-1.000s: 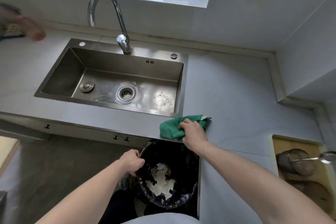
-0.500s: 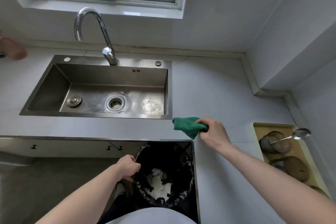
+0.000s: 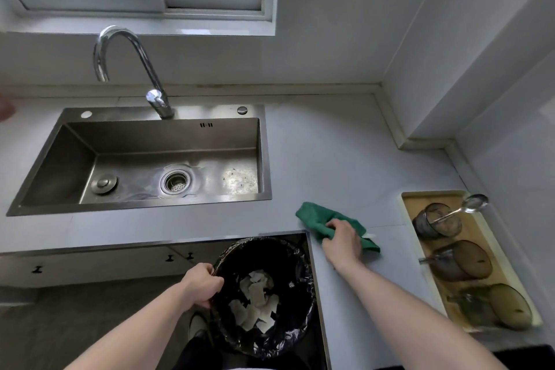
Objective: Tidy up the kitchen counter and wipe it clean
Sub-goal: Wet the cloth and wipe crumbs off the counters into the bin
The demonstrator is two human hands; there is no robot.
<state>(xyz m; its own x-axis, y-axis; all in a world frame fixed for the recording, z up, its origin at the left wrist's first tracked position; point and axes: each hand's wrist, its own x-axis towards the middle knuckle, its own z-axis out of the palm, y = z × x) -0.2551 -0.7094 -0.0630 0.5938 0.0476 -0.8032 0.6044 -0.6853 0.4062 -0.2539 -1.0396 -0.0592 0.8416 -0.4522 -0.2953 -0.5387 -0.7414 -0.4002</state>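
My right hand [image 3: 342, 245] grips a bunched green cloth [image 3: 315, 218] and presses it onto the grey counter [image 3: 336, 159], just right of the counter's inner corner. A small white scrap [image 3: 370, 236] lies beside the cloth under my fingers. My left hand [image 3: 201, 283] grips the rim of a black-lined waste bin [image 3: 295, 267], held below the counter edge. White paper scraps [image 3: 255, 303] lie inside the bin.
A steel sink [image 3: 45, 177] with a curved tap [image 3: 126, 66] is set into the counter at the left. A wooden tray [image 3: 477, 237] on the right holds dark glass cups and a spoon [image 3: 468, 207]. Walls close the counter at the back and right.
My right hand has carried the green cloth to the right along the counter, away from the sink corner. My left hand keeps its grip on the bin rim. My view has tilted up.
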